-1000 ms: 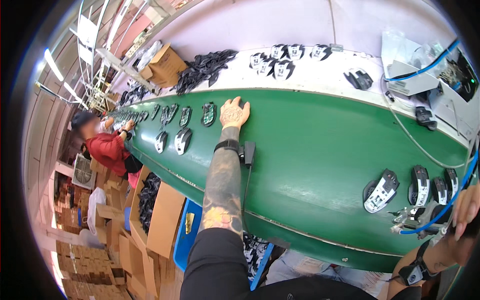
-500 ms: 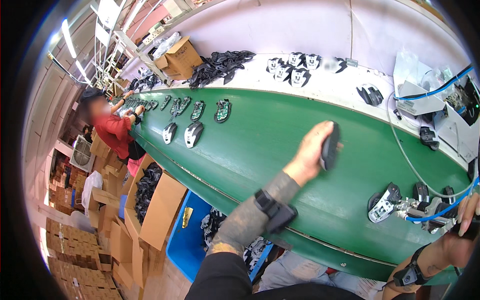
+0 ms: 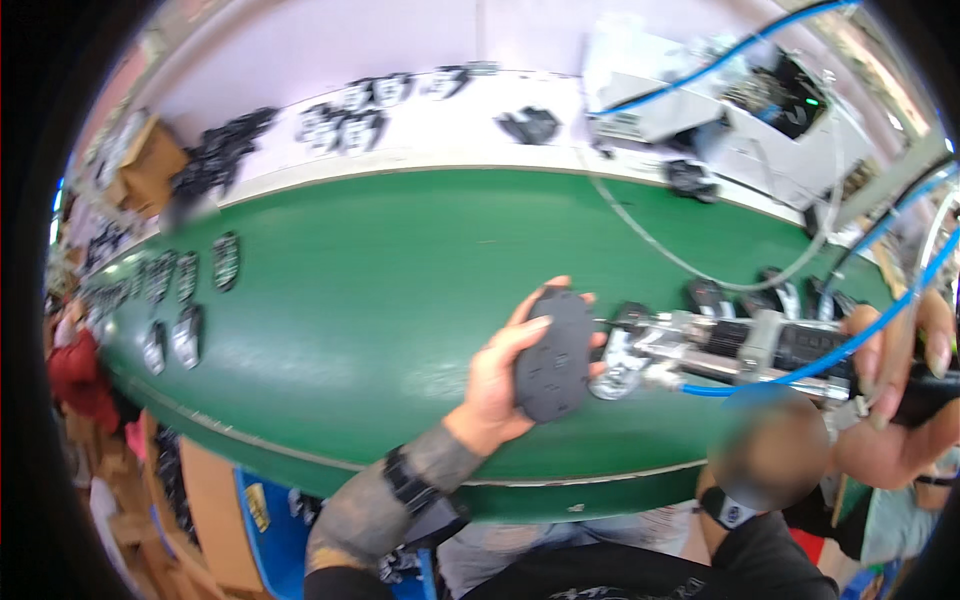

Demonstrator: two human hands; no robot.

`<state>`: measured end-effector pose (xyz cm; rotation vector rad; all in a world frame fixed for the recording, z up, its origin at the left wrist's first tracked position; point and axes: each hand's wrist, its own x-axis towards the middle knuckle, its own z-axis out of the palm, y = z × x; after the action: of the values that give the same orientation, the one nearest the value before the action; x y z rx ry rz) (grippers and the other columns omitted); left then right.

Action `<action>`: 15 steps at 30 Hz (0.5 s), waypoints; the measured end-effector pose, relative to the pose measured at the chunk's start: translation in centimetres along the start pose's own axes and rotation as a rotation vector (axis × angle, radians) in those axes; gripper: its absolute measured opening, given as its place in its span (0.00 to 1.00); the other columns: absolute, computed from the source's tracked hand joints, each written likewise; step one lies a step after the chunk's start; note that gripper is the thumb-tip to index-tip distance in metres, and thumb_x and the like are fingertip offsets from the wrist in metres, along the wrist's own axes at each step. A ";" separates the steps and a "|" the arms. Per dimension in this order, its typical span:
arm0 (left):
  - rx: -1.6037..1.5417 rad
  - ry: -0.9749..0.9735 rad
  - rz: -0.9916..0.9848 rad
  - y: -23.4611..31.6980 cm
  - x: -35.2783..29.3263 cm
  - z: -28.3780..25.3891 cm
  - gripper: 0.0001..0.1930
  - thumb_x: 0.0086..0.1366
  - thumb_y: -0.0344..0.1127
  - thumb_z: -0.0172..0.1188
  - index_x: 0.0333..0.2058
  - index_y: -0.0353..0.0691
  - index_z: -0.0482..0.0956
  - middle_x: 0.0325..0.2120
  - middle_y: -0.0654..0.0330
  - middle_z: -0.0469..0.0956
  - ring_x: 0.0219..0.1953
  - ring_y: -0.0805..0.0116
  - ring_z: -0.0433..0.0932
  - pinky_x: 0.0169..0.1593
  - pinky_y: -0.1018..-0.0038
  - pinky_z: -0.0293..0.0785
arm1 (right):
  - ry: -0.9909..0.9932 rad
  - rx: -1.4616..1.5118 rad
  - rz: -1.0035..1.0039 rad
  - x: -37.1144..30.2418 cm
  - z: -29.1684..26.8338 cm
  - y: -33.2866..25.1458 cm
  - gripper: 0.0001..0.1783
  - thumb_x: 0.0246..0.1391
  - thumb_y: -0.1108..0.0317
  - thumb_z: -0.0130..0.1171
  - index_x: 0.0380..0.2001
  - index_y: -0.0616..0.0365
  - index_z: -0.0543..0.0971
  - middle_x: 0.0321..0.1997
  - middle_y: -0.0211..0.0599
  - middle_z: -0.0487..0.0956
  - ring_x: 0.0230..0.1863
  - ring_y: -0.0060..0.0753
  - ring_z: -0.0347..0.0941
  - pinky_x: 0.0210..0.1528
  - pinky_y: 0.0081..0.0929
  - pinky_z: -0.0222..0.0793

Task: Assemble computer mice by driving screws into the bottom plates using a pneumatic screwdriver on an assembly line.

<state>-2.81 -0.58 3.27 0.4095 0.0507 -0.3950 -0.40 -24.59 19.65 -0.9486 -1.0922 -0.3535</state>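
Observation:
My left hand (image 3: 490,385) grips a black computer mouse (image 3: 555,355), thumb across its flat underside, which faces up toward me. To the right, my right hand (image 3: 895,385) is closed round the rear of a powered screwdriver (image 3: 775,345) with a metal front end and a blue hose. Its thin tip points left and lies close to the mouse's right edge; whether they touch I cannot tell. Behind the tip, an open mouse shell (image 3: 622,365) in white and black lies on the green belt (image 3: 400,300). Part of my right wrist area is blurred.
Several mouse parts (image 3: 187,335) lie on the belt at left, more shells (image 3: 708,297) behind the screwdriver. White shells (image 3: 360,128) and black parts (image 3: 225,150) sit on the back ledge. A machine (image 3: 770,100) stands far right; a looping clear tube (image 3: 690,270) crosses the belt.
The view has swung to the right. My left hand has turned the mouse from edge-on to underside up and brought it beside the screwdriver's tip.

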 end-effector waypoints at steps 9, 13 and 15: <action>0.027 -0.025 -0.002 -1.0 0.2 -0.1 0.36 0.59 0.42 0.54 0.65 0.42 0.53 0.58 0.49 0.63 0.51 0.53 0.73 0.52 0.53 0.76 | -0.212 0.077 -0.051 -0.1 -1.9 0.7 0.35 0.66 0.40 0.35 0.65 0.55 0.59 0.49 0.51 0.72 0.21 0.33 0.70 0.25 0.28 0.68; 0.012 -0.059 0.016 -0.9 0.0 -0.2 0.36 0.59 0.42 0.54 0.65 0.41 0.53 0.57 0.49 0.63 0.50 0.53 0.73 0.52 0.53 0.76 | 0.127 -0.091 0.039 -0.6 2.4 0.1 0.30 0.62 0.48 0.50 0.58 0.57 0.62 0.41 0.39 0.71 0.21 0.26 0.69 0.29 0.26 0.68; 0.010 -0.070 0.022 -0.9 -0.2 -0.1 0.36 0.59 0.41 0.53 0.65 0.41 0.53 0.57 0.49 0.63 0.50 0.53 0.73 0.52 0.53 0.75 | 0.332 -0.122 0.028 -0.9 3.1 0.1 0.31 0.59 0.53 0.59 0.57 0.56 0.60 0.35 0.31 0.70 0.21 0.20 0.68 0.33 0.24 0.66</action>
<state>-3.36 -1.27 2.88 0.4058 -0.0238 -0.3880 -2.59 -22.23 19.28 -0.9715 -0.7598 -0.5391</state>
